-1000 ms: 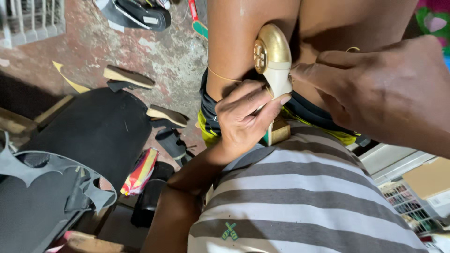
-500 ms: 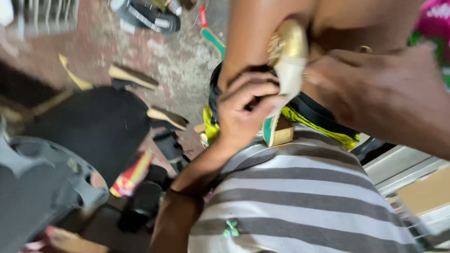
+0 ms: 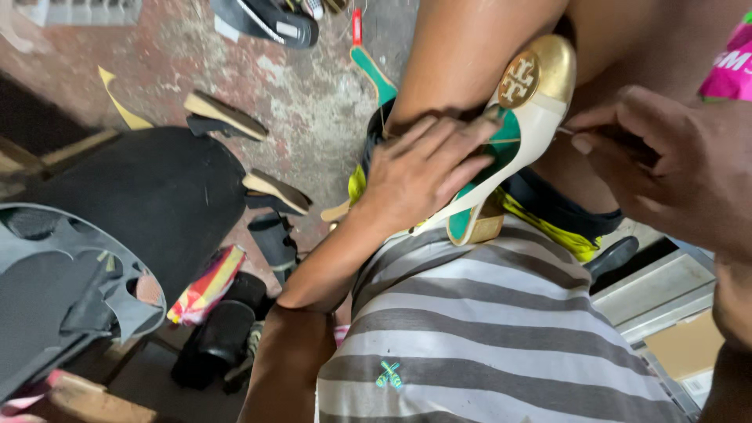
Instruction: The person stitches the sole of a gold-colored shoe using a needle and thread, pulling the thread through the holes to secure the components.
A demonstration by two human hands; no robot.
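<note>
A cream flat shoe (image 3: 513, 129) with a gold toe cap, a round gold ornament and a green insole rests between my knees, toe pointing up. My left hand (image 3: 423, 168) lies over its middle and grips it. Close by at the right, my right hand (image 3: 674, 168) pinches a thin needle-like tool (image 3: 565, 133) whose tip touches the shoe's edge near the toe. My grey and white striped shirt (image 3: 501, 337) fills the lower middle of the view.
Black rubber sheets (image 3: 149, 196) with cut-out shapes lie at the left on the worn concrete floor. Loose soles and heels (image 3: 223, 113), a black sandal (image 3: 266, 19) and a green sole (image 3: 376, 74) are scattered around. A metal frame and a cardboard box (image 3: 681, 345) sit at the lower right.
The view has shifted, so the shoe now sits higher and to the right. My left hand has slid flatter over the shoe, and my right hand has drawn slightly back from its edge.
</note>
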